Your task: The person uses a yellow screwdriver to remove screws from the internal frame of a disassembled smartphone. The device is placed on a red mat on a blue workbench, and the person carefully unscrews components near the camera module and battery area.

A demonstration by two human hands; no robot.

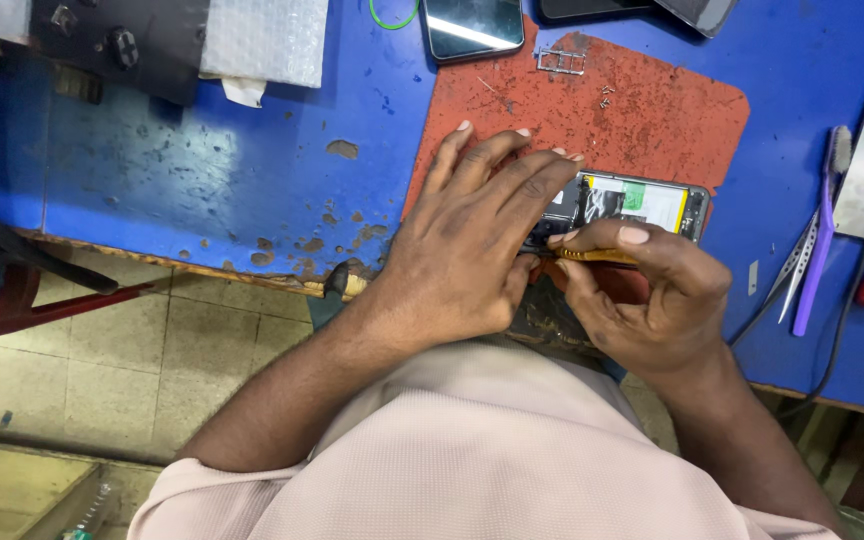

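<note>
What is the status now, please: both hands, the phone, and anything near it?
Left hand flat on opened phone, pressing it to red mat. Right hand pinching yellow-handled tool at phone's edge. Loose screws on mat; tweezers lie right.

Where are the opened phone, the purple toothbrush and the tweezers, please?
Opened phone (642, 203): head view, on its exposed pale battery.
Purple toothbrush (818, 245): head view, on the middle of its handle.
Tweezers (798, 262): head view, on the metal arms.

2 hands (472, 240), 4 phones (637, 203)
</note>
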